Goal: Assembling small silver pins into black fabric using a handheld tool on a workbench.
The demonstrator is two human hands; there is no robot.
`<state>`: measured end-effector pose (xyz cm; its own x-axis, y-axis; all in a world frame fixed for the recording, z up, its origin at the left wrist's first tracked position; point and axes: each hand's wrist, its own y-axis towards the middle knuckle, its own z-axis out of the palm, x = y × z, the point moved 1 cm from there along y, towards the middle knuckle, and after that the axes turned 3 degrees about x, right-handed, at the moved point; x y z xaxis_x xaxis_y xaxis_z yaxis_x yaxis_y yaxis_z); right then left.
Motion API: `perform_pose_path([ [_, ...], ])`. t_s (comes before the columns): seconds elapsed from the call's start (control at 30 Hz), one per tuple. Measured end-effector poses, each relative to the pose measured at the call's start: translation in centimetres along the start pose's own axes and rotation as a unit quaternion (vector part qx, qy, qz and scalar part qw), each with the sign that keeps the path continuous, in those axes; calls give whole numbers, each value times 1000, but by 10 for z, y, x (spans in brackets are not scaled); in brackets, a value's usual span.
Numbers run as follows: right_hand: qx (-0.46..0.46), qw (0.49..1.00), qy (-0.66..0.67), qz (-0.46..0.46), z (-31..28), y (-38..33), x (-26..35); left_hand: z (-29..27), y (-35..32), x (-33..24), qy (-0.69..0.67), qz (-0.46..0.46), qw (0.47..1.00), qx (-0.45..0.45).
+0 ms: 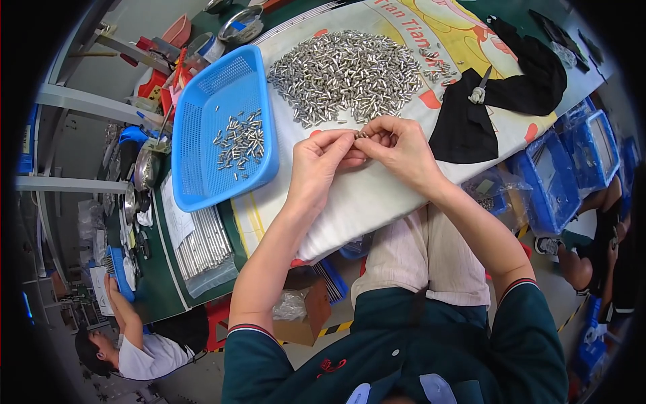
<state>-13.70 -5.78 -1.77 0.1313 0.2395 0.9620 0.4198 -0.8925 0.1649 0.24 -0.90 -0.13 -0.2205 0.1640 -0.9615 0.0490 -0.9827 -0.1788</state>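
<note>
My left hand [325, 161] and my right hand [398, 149] meet just in front of a large pile of small shiny metal pins [343, 74]. Between my fingertips sit a few small metal pins [361, 135], pinched by both hands. The pile lies on a printed white cloth [363, 202] that covers the table. To the left stands a blue plastic basket [188, 165] with a smaller heap of the same pins [241, 143] in it.
On the right lie a black cloth [464, 121] and a small blade with a wrapped handle [479, 93]. Blue crates [548, 175] stand beyond the table's right edge. Bundled metal rods [203, 246] lie at the left. A co-worker [145, 343] sits at lower left, another person [592, 256] at right.
</note>
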Motion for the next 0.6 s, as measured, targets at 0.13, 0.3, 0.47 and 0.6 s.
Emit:
perform_pose_path([
  [0.13,9,1000,-8,9,-2,0,3,0,0,0,1,-3,1000,0],
  [0.3,20,999,-15,22,-4,1,5,-2,0,1,-23,-15,1000,15],
  [0.47,22,999,-20,26,-4,1,7,-3,-1,1,-46,-40,998,23],
  [0.6,27,999,-25,26,-4,1,7,-2,-1,1,-47,-40,998,24],
])
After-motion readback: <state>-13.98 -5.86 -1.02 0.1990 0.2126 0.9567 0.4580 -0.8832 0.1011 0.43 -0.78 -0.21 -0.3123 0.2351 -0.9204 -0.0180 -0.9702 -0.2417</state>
